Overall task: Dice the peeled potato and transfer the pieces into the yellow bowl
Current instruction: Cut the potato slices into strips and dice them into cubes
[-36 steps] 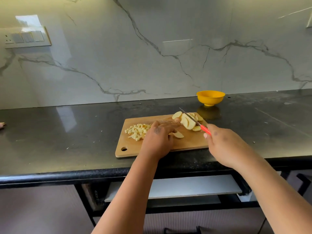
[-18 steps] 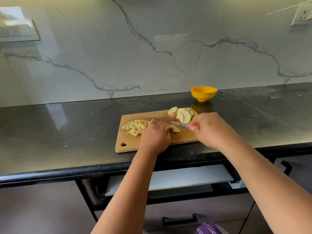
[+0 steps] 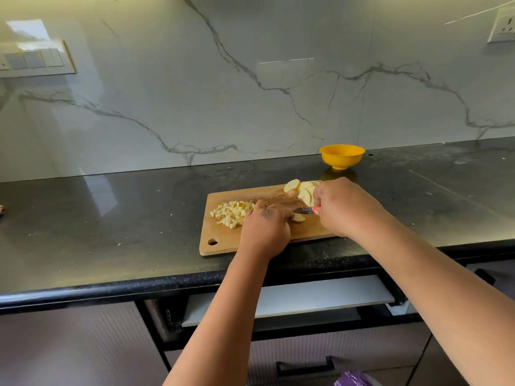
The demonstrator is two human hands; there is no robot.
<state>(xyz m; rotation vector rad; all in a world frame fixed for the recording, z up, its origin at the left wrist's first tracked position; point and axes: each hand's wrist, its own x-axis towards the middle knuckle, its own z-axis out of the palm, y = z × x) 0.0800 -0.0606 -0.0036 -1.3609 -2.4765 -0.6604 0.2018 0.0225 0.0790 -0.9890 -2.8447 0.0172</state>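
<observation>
Potato slices [image 3: 303, 190] sit at the far right of a wooden cutting board [image 3: 223, 242] on a glossy black counter [image 3: 111, 218], diced pieces [image 3: 232, 213] heaped at its left. The left hand [image 3: 264, 227] curls over one slice [image 3: 298, 217] mid-board; the right hand [image 3: 342, 207] grips a red-handled knife [image 3: 306, 210]. Behind the board, a yellow bowl [image 3: 342, 156] stands near the grey-veined marble wall [image 3: 250, 79].
</observation>
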